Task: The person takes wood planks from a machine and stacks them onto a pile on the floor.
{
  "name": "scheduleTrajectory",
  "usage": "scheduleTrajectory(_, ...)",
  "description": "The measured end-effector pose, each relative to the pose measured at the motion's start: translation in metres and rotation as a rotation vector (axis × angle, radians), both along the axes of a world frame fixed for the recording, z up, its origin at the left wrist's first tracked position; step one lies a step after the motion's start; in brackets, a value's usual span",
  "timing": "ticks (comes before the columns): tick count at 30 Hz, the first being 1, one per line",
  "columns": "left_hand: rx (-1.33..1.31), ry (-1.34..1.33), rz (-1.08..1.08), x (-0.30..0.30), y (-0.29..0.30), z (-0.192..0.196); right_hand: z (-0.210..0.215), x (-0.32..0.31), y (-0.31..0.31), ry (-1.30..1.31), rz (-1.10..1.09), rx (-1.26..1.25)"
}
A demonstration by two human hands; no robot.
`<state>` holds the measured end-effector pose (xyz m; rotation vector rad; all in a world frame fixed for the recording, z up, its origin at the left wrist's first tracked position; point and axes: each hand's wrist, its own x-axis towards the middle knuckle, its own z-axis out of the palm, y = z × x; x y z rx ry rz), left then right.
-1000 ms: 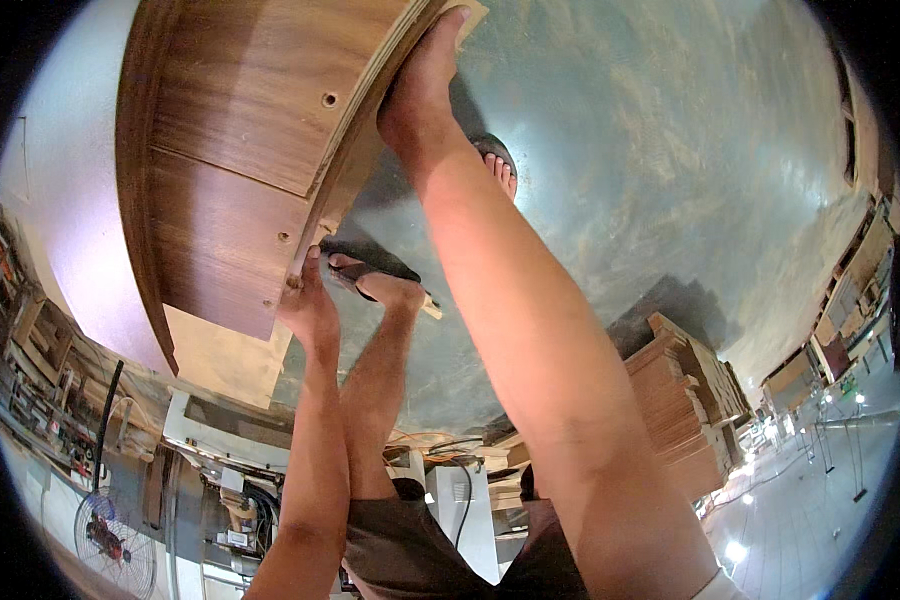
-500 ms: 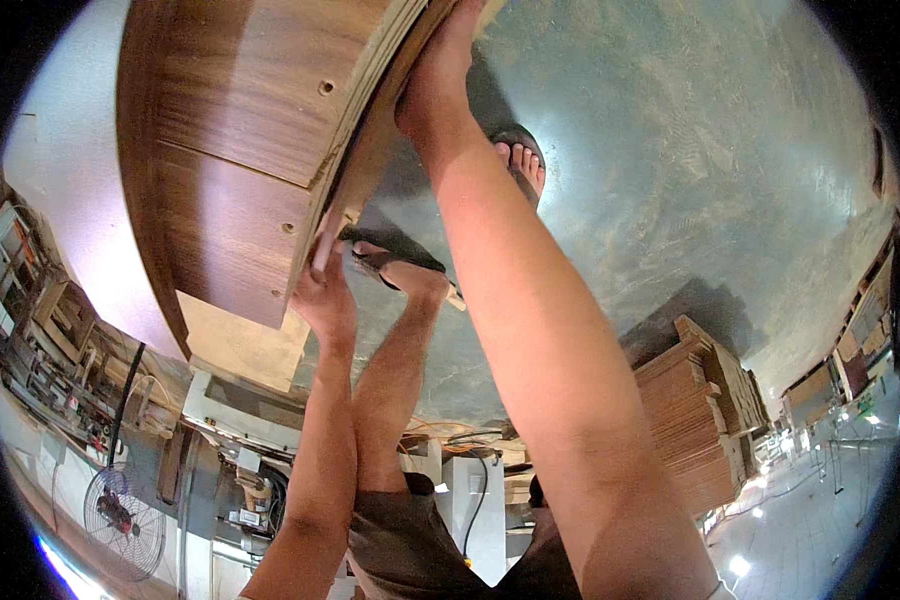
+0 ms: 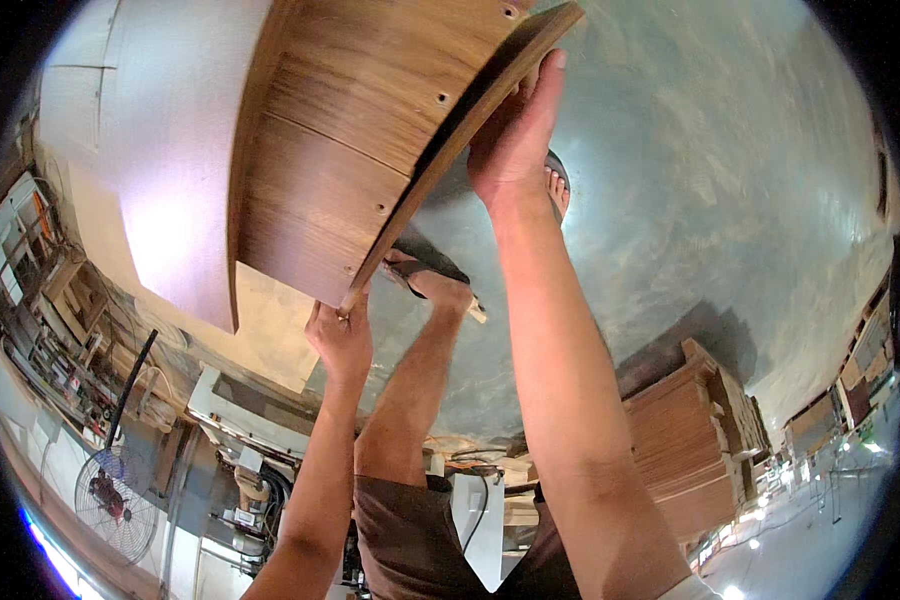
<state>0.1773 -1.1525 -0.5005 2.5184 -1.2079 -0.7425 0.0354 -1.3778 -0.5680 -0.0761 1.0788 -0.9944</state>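
1. My left hand point(image 3: 340, 340) grips the wood panel's point(image 3: 370, 130) lower corner, fingers closed.
2. My right hand point(image 3: 515, 140) presses flat, open, against its edge.
3. Panel is raised, tilted above the floor point(image 3: 710, 200); judged stiff, heavy; hold edges.

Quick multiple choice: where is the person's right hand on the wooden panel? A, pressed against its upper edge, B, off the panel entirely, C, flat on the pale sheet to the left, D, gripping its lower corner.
A: the right hand lies with its fingers stretched up along the upper part of the wooden panel edge, while the left hand holds the lower corner.
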Motion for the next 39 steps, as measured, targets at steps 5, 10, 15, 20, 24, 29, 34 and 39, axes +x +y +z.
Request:
scheduleTrajectory(5, -0.045, 0.068, 0.145, -0.007, 0.0, 0.001, 0.01, 0.018, -0.005, 0.032, -0.02, -0.013)
scheduleTrajectory(10, -0.059, 0.101, 0.172, -0.006, 0.005, 0.0, 0.01, 0.004, -0.007, 0.081, 0.001, -0.06)
scheduleTrajectory(15, -0.132, 0.075, 0.1, -0.005, 0.0, -0.003, 0.016, 0.032, -0.013, 0.053, -0.011, 0.1)
scheduleTrajectory(20, -0.102, 0.073, 0.039, 0.0, 0.001, -0.002, 0.02, 0.027, -0.015, 0.02, 0.005, 0.08)
scheduleTrajectory(24, -0.106, 0.098, 0.032, -0.004, 0.001, 0.005, 0.042, 0.027, -0.013, 0.074, -0.071, 0.136)
scheduleTrajectory(29, -0.06, 0.115, 0.048, -0.002, -0.007, 0.018, 0.066, 0.028, -0.017, 0.147, -0.069, 0.134)
scheduleTrajectory(34, -0.112, 0.1, 0.075, -0.003, -0.006, 0.018, 0.071, 0.033, -0.019, 0.186, -0.015, 0.13)
scheduleTrajectory(39, -0.112, 0.12, 0.068, -0.003, -0.004, 0.018, 0.043, 0.02, -0.016, 0.066, -0.08, -0.017)
